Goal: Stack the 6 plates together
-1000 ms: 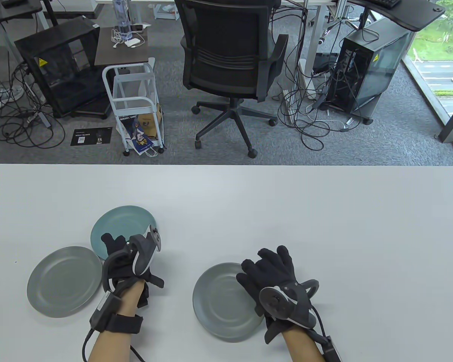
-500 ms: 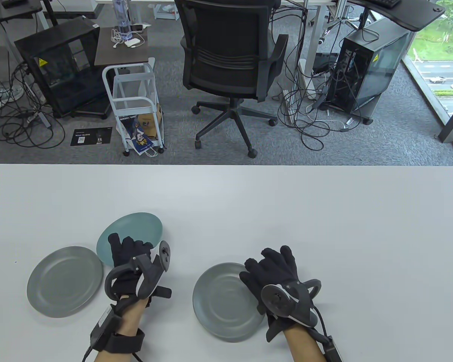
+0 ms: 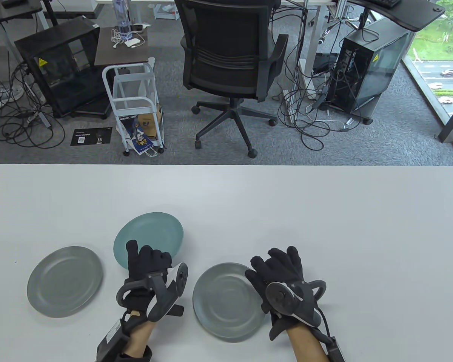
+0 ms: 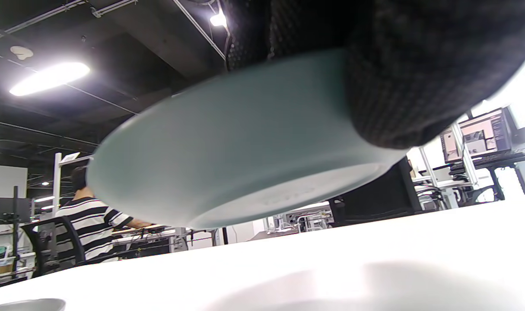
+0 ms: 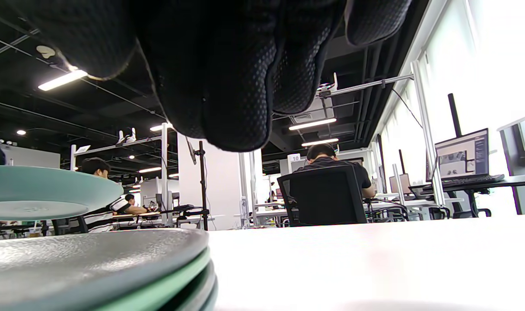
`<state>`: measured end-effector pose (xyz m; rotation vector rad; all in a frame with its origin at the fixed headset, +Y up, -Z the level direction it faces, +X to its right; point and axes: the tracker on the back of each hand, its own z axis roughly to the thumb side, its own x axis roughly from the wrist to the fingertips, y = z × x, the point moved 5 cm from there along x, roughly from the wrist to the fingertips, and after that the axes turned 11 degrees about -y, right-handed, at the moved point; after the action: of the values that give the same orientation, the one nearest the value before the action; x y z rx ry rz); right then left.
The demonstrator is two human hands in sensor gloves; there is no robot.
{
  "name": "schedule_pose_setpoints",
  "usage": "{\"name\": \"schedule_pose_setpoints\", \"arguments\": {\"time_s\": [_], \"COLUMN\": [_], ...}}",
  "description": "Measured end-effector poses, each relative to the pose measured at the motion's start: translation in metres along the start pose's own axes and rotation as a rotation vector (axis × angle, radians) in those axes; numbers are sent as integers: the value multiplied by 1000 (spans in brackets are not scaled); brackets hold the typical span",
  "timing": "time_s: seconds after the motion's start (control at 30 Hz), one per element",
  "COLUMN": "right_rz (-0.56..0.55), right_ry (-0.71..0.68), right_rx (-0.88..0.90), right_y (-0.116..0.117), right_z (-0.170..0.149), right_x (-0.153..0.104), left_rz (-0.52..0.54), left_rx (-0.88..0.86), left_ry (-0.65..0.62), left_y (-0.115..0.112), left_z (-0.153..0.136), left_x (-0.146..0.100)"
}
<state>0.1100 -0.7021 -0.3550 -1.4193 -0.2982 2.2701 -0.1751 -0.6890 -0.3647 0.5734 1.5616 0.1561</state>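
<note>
Plates on a white worktop (image 3: 324, 226). A teal plate (image 3: 151, 235) is gripped at its near rim by the left hand (image 3: 147, 277) and is held clear of the worktop, as the left wrist view shows. A stack of plates (image 3: 222, 301), grey on top with a green edge beneath, is touched at its right rim by the loosely spread right hand (image 3: 281, 281). A single grey plate (image 3: 64, 281) lies flat to the left of the left hand.
</note>
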Motion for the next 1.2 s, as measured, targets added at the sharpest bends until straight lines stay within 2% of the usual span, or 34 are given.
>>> {"name": "schedule_pose_setpoints", "arguments": {"time_s": [0.43,1.2], "right_rz": [19,92], "right_ry": [55,99], "right_rx": [13,129], "right_y": [4,15], "right_z": [-5,6], "right_x": [1,16], "left_rz": [49,130], "left_rx": [-12,-32], "left_ry": [-88,-255], "left_y": [19,47], "left_z": [27,73], "left_x": [-8,-27]}}
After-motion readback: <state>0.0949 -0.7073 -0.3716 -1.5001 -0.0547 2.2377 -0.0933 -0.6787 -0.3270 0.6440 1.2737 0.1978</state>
